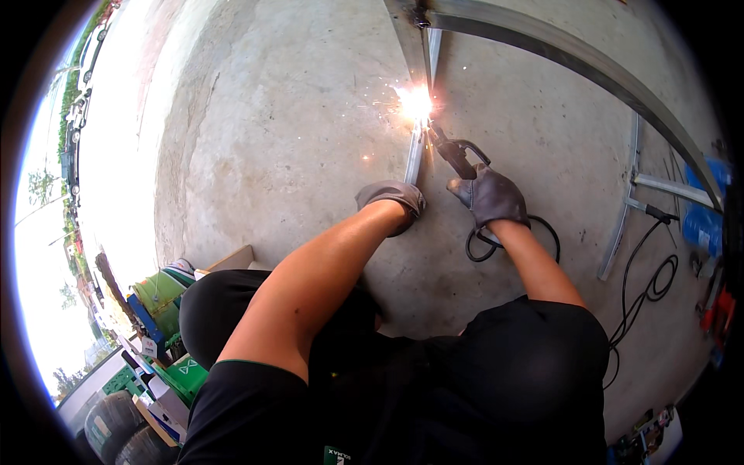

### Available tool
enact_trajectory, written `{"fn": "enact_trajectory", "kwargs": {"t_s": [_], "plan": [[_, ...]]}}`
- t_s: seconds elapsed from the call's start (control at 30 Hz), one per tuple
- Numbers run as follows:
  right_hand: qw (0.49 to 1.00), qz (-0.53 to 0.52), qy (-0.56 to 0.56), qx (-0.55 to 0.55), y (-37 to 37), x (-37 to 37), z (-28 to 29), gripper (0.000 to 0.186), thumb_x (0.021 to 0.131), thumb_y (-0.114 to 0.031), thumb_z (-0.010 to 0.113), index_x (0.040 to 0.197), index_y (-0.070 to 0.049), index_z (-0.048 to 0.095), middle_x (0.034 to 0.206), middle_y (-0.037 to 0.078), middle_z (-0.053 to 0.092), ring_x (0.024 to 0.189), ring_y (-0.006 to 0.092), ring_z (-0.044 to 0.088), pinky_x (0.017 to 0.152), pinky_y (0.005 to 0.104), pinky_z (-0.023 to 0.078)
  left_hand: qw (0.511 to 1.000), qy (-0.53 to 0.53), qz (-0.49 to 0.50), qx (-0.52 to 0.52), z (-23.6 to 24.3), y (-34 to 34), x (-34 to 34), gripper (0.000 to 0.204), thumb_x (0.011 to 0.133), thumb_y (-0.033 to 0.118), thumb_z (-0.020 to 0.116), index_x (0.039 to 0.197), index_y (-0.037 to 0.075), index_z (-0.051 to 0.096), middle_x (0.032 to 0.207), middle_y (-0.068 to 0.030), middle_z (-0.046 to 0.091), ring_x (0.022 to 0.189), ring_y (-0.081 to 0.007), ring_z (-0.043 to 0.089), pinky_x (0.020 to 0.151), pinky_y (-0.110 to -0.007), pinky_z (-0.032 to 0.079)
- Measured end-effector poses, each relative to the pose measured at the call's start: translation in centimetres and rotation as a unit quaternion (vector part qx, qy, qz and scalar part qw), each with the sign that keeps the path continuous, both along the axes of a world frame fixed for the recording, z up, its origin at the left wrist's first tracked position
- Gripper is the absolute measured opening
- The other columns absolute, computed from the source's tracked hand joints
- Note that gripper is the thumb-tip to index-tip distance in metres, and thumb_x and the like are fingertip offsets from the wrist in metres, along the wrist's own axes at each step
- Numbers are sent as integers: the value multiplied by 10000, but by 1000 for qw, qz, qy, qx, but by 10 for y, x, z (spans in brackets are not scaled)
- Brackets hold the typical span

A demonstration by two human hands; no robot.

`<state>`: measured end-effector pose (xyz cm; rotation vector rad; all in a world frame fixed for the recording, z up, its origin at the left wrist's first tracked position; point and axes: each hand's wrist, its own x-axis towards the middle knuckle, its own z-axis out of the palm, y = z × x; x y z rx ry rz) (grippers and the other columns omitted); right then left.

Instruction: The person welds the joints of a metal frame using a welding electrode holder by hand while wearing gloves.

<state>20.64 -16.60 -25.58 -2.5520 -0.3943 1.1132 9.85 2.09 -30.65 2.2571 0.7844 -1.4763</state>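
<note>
My left hand (390, 192), in a dark glove, is wrapped around the near end of a grey metal bar (415, 161). The grip hides that end. In my right hand (496, 196), also gloved, is a black welding electrode holder (456, 157), its jaw angled up and left. A white-orange arc (416, 102) glares at the bar's far end and throws sparks to the left. The glare hides the joint and the electrode tip. Just beyond it, metal pieces run up to a large steel frame (558, 48).
Concrete floor (263, 116) surrounds the work. On the right are a metal leg (618, 240), a cable clamp (659, 213), a coiled black cable (651, 291) and blue bottles (704, 226). A green drum (159, 298), a green box (187, 373) and tyres (114, 422) stand at lower left.
</note>
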Motion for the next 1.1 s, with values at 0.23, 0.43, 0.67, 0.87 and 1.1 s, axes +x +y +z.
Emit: {"fn": "enact_trajectory", "kwargs": {"t_s": [0.23, 0.43, 0.67, 0.87, 1.1], "plan": [[1000, 1, -10, -22, -10, 1, -4, 662, 907, -613, 714, 1241, -43, 758, 1132, 267, 788, 1095, 444, 767, 954, 523, 605, 996, -12, -89, 0, 12, -2, 4, 392, 1022, 341, 594, 1203, 51, 785, 1086, -147, 812, 959, -311, 776, 850, -428, 597], [990, 124, 4, -62, -5, 2, -24, 631, 921, -610, 691, 1216, -60, 783, 1129, 273, 785, 1094, 435, 770, 984, 512, 604, 997, 59, 48, -10, -42, 12, -14, 402, 1023, 349, 590, 1216, 54, 784, 1149, -153, 806, 1037, -238, 783, 894, -318, 576], [768, -391, 416, 290, -46, 5, -38, 368, 939, -395, 851, 1078, -56, 827, 730, 54, 673, 505, 162, 597, 451, 339, 473, 999, 38, -26, 0, -14, -4, 3, 428, 1022, 352, 568, 1297, 105, 784, 1178, -153, 810, 1070, -328, 787, 898, -414, 589], [817, -341, 382, 266, -30, -4, -36, 353, 933, -392, 866, 1024, -53, 824, 718, 54, 673, 501, 170, 600, 422, 343, 485, 978, 8, -207, -19, -24, 6, -4, 426, 1039, 317, 542, 1282, 59, 778, 1144, -186, 812, 1016, -386, 794, 858, -477, 609], [843, -304, 372, 242, -18, -8, -31, 407, 899, -398, 895, 966, -22, 754, 737, 83, 694, 504, 174, 622, 442, 343, 516, 997, 12, -82, -5, -30, 5, -4, 450, 1023, 349, 560, 1267, 36, 774, 1132, -232, 800, 1029, -405, 789, 870, -505, 614]]}}
